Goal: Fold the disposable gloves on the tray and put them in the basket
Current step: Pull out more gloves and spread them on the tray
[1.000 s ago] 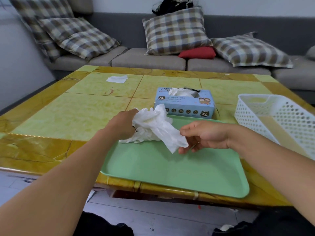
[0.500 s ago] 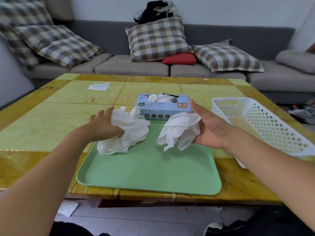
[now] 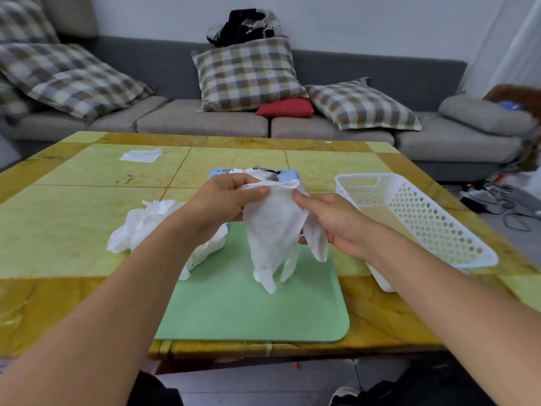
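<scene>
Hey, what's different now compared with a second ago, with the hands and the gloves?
The left hand let go of the crumpled pile of gloves and came across to pinch the cuff of the single glove that the right hand pulled free. Both hands now hold that glove up, fingers hanging over the green tray. The white basket, still empty, and the glove box stayed put.

Two hands, the left hand [image 3: 224, 200] and the right hand [image 3: 333, 224], are showing. One glove [image 3: 272, 230] is hanging between them, and one crumpled heap of gloves [image 3: 146, 224] is lying beside; its number cannot be told. One green tray [image 3: 251, 315], one white basket [image 3: 424, 218], one blue glove box [image 3: 288, 174] and one white paper scrap [image 3: 140, 155] are sitting on one worktop [image 3: 58, 230]. Five cushions are lying on the sofa [image 3: 205, 121]: four checked cushions [image 3: 246, 74], one red cushion [image 3: 285, 108].
</scene>
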Demonstrator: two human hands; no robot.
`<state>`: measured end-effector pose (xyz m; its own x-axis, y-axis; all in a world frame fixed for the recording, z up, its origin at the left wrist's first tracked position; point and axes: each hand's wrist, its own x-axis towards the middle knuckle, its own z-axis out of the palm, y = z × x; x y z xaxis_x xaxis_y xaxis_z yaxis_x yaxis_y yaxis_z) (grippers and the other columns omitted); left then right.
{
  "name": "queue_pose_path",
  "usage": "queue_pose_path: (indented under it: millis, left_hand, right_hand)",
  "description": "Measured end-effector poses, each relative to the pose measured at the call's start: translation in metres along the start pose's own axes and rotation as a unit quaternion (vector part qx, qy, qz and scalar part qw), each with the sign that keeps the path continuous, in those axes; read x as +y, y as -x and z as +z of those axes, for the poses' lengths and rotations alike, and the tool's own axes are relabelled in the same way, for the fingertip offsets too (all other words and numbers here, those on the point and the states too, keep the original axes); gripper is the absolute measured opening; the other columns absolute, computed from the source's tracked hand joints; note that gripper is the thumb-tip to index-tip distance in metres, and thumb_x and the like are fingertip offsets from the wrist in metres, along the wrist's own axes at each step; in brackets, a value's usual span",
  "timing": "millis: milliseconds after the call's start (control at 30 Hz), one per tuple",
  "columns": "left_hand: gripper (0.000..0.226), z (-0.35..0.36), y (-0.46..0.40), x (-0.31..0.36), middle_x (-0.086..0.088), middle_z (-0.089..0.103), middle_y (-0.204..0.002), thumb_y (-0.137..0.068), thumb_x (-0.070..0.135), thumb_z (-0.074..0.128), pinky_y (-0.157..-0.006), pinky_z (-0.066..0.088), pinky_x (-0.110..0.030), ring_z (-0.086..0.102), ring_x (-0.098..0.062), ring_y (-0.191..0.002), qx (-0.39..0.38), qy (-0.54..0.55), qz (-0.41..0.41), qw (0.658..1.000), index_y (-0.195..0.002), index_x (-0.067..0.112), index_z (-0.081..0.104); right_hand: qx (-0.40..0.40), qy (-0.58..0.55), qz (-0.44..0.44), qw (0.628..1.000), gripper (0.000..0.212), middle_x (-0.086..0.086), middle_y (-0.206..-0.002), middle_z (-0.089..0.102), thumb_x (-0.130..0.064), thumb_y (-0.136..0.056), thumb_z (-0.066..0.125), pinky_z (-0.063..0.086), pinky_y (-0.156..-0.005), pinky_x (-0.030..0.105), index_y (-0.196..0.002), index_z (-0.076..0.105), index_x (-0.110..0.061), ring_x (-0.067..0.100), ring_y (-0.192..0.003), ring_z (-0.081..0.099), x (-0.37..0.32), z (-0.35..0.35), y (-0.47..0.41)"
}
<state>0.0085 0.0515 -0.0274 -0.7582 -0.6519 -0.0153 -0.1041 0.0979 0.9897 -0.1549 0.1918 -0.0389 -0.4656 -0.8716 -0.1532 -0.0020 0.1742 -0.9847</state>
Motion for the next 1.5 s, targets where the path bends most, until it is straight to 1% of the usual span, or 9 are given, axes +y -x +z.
queue_pose_path:
  millis: [300,467,633,767,933,1200,1300,1433,1500]
  left_hand:
    - [0.020,0.027,-0.014,-0.003,-0.006,0.074,-0.100,-0.096,0.014,0.067,-0.069,0.058,-0.022,0.067,-0.015,-0.081,0.015,0.115,-0.012,0.993,-0.114,0.006,0.071]
    - [0.031,0.027,-0.009,-0.005,-0.006,0.074,-0.101,-0.085,0.005,0.076,-0.080,0.057,-0.032,0.069,-0.018,-0.080,0.017,0.144,-0.010,0.989,-0.112,0.016,0.066]
    - [0.031,0.024,-0.005,-0.016,-0.003,0.073,-0.074,-0.083,0.000,0.078,-0.055,0.050,-0.022,0.061,-0.010,-0.056,0.074,0.012,0.047,0.996,-0.110,0.009,0.064]
    - [0.046,-0.016,-0.003,-0.009,-0.004,0.076,-0.097,-0.079,0.017,0.085,-0.072,0.057,-0.028,0.072,-0.012,-0.080,0.061,-0.132,0.102,0.984,-0.120,0.018,0.063]
    - [0.118,-0.107,0.002,-0.054,-0.003,0.040,-0.153,-0.050,0.095,0.064,-0.112,0.036,-0.050,0.038,-0.031,-0.138,0.110,-0.532,-0.095,0.834,-0.147,0.031,0.040]
    - [0.049,-0.089,0.007,-0.064,0.003,0.062,-0.100,-0.072,0.056,0.081,-0.070,0.043,-0.032,0.058,-0.019,-0.087,0.063,-0.494,-0.114,0.860,-0.095,0.021,0.056]
    - [0.053,-0.083,0.008,-0.061,-0.002,0.060,-0.105,-0.074,0.056,0.078,-0.067,0.041,-0.032,0.055,-0.018,-0.086,0.055,-0.490,-0.148,0.857,-0.101,0.016,0.056]
    - [0.096,-0.086,0.016,-0.043,-0.005,0.052,-0.131,-0.066,0.067,0.080,-0.086,0.045,-0.037,0.052,-0.026,-0.111,0.092,-0.466,-0.163,0.865,-0.139,0.018,0.042]
    - [0.114,-0.078,0.024,-0.033,-0.006,0.040,-0.150,-0.054,0.088,0.069,-0.103,0.042,-0.048,0.043,-0.032,-0.132,0.092,-0.521,-0.160,0.834,-0.146,0.028,0.036]
  right_hand:
    - [-0.152,-0.104,0.019,0.983,0.058,0.017,-0.114,0.069,-0.051,-0.094,0.047,0.054,-0.083,0.042,-0.123,0.068,-0.006,0.033,-0.097,0.067,-0.008,-0.005,0.003]
    - [-0.109,-0.304,0.055,0.945,0.043,0.016,-0.116,0.059,-0.012,-0.098,0.040,0.051,-0.086,0.033,-0.135,0.059,0.001,0.023,-0.092,0.061,0.002,0.006,-0.011]
    - [-0.101,-0.242,0.041,0.964,0.021,0.006,-0.084,0.072,-0.005,-0.098,0.056,0.057,-0.057,0.022,-0.117,0.063,-0.006,0.012,-0.065,0.069,0.007,0.025,-0.013]
    - [-0.062,-0.223,0.039,0.972,0.028,0.004,-0.094,0.071,-0.021,-0.089,0.070,0.056,-0.066,0.025,-0.115,0.068,-0.012,0.015,-0.075,0.066,0.007,0.032,-0.020]
    - [0.000,-0.205,0.022,0.979,0.002,-0.004,-0.079,0.063,-0.021,-0.090,0.065,0.040,-0.073,0.028,-0.088,0.064,-0.022,0.013,-0.072,0.055,0.003,0.025,-0.026]
    - [0.043,-0.073,-0.093,0.992,0.005,0.003,-0.088,0.067,-0.017,-0.090,0.072,0.044,-0.084,0.029,-0.092,0.069,-0.013,0.016,-0.082,0.058,0.011,0.024,-0.024]
    - [0.097,-0.006,-0.151,0.984,0.025,-0.004,-0.084,0.066,-0.020,-0.080,0.084,0.047,-0.075,0.022,-0.063,0.066,-0.022,0.009,-0.076,0.060,0.008,0.028,-0.023]
    - [0.135,0.061,-0.199,0.969,0.036,-0.014,-0.123,0.063,-0.019,-0.071,0.091,0.045,-0.099,0.033,-0.049,0.064,-0.028,0.006,-0.119,0.060,0.004,0.025,-0.021]
    - [0.108,0.071,-0.217,0.968,0.033,-0.011,-0.107,0.072,-0.015,-0.074,0.089,0.047,-0.090,0.031,-0.053,0.065,-0.024,0.007,-0.100,0.066,0.001,0.024,-0.018]
